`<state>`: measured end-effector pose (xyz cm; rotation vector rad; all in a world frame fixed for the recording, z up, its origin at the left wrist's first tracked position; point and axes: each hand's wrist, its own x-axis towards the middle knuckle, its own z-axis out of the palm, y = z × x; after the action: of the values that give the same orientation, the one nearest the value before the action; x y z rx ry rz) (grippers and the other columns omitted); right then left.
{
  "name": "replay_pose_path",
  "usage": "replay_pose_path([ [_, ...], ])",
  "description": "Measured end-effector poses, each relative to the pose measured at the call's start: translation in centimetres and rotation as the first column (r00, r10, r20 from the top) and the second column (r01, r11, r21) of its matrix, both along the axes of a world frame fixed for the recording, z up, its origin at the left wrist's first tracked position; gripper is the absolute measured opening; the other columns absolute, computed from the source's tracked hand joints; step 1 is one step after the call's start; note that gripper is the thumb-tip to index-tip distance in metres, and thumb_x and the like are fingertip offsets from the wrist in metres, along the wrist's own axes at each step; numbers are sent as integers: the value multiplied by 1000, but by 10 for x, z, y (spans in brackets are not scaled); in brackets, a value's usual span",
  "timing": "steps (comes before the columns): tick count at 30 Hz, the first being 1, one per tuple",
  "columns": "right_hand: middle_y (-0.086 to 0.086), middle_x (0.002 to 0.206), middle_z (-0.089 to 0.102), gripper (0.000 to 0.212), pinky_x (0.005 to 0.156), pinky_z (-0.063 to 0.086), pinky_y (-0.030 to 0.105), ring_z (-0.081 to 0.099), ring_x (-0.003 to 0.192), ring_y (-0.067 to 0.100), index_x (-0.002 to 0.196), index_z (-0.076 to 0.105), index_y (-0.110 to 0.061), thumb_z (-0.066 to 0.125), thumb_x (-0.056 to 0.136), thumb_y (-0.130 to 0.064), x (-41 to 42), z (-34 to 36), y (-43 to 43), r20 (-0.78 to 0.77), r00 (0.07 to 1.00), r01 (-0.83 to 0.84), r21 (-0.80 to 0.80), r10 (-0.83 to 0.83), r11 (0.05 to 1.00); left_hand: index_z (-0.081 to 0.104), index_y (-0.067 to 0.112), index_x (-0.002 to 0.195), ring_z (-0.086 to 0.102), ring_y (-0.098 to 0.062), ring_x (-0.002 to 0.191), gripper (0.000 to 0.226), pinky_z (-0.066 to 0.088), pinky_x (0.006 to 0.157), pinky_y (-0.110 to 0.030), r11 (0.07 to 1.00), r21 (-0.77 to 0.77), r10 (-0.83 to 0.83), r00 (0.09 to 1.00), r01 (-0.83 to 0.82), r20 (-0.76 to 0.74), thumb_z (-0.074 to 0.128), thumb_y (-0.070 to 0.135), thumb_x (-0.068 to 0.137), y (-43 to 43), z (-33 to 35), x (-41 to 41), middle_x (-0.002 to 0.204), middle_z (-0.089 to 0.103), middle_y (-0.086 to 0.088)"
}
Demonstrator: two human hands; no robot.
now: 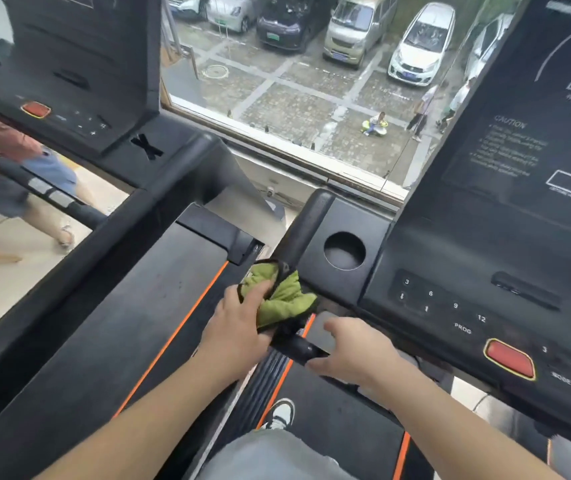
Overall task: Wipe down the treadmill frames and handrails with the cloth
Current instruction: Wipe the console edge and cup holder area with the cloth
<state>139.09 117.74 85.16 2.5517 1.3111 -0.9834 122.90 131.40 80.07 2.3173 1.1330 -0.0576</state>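
On your far left stands the neighbouring treadmill (pixel 79 81), with its red stop button (pixel 36 109) and its own side rail (pixel 34 183). Nothing shows whether it has been wiped, so count that frame as work possibly left. Another person's legs (pixel 45 216) pass beside it.

Your left hand (pixel 239 327) has its fingers curled into the green cloth (pixel 284 296), bunching it and pressing it against the left handrail (pixel 306 230) of the treadmill you stand on. The cloth sits about midway along that rail, just below the cup holder (pixel 344 251). I judge you are mid-stroke here, with the rail's upper stretch toward the window (pixel 312 98) perhaps yet to be covered.

Your right hand (pixel 357 355) is half open in a C shape about the lower part of the same rail, thumb below and fingers above. Whether it truly grips the rail or only hovers, I cannot tell.

Further right, the console (pixel 519 168) and its stop button (pixel 509 358) show no sign either way. The right-side rail is out of view, so much of the task likely remains.
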Motion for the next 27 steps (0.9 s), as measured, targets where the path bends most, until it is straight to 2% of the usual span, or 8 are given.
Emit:
replay_pose_path([
  [3, -3, 127, 62, 67, 92, 52, 35, 60, 120, 21, 126, 59, -23, 74, 77, -65, -3, -3, -11, -77, 997, 10, -58, -14, 998, 27, 44, 154, 54, -37, 116, 73, 45, 96, -45, 1000, 11, 15, 998, -14, -67, 65, 48, 92, -3, 7, -11, 128, 41, -6],
  [6, -5, 101, 62, 42, 70, 43, 31, 62, 99, 20, 96, 56, -26, 70, 82, -62, -11, -14, -13, -84, 996, -12, -33, 9, 999, 28, 44, 152, 58, -41, 116, 68, 47, 98, -46, 994, -71, 78, 997, -79, -14, 59, 57, 94, 14, 14, 20, 128, 49, -11],
  [9, -1, 102, 65, 25, 70, 41, 32, 65, 104, 26, 103, 57, -28, 56, 98, -52, -20, -23, -8, -3, 995, -98, -1, 98, 995, 29, 43, 151, 57, -41, 118, 65, 46, 100, -46, 963, -188, 207, 976, -192, 62, 57, 59, 95, 20, 11, 40, 130, 51, -12],
  [11, 0, 106, 67, 24, 70, 42, 32, 66, 105, 27, 108, 59, -25, 52, 101, -48, -24, -26, -5, 65, 987, -147, -1, 147, 989, 27, 41, 152, 55, -40, 116, 67, 47, 97, -46, 975, -91, 204, 979, -201, 29, 59, 56, 95, 1, 10, 27, 130, 46, -10],
  [14, 1, 104, 68, 30, 69, 43, 31, 67, 103, 27, 109, 64, -22, 54, 100, -49, -21, -30, 1, 72, 982, -169, -42, 172, 985, 26, 40, 155, 53, -35, 110, 78, 48, 90, -44, 988, 135, 87, 994, -77, -68, 66, 47, 89, -35, 2, -14, 128, 40, -6],
  [17, -1, 96, 63, 29, 70, 45, 30, 67, 104, 28, 108, 65, -23, 57, 96, -49, -14, -27, 11, 52, 980, -188, -70, 192, 980, 24, 41, 156, 53, -33, 109, 84, 50, 88, -44, 986, 164, 45, 994, -29, -98, 68, 46, 85, -34, -5, -36, 128, 39, -6],
  [21, 0, 96, 62, 25, 74, 48, 30, 67, 105, 28, 98, 60, -26, 60, 90, -49, -8, -23, 19, 30, 978, -201, -104, 206, 974, 15, 42, 157, 49, -34, 118, 83, 49, 97, -45, 996, 94, 12, 994, -2, -110, 62, 52, 90, -9, 0, 3, 132, 37, -8],
  [27, -5, 82, 63, 39, 57, 39, 26, 60, 76, 22, 92, 68, -21, 64, 76, -56, -1, -36, 26, 25, 987, -155, -114, 158, 981, 26, 48, 153, 49, -37, 128, 85, 44, 108, -49, 987, -120, 115, 992, -108, 52, 54, 78, 79, 29, 3, 65, 132, 42, -9],
])
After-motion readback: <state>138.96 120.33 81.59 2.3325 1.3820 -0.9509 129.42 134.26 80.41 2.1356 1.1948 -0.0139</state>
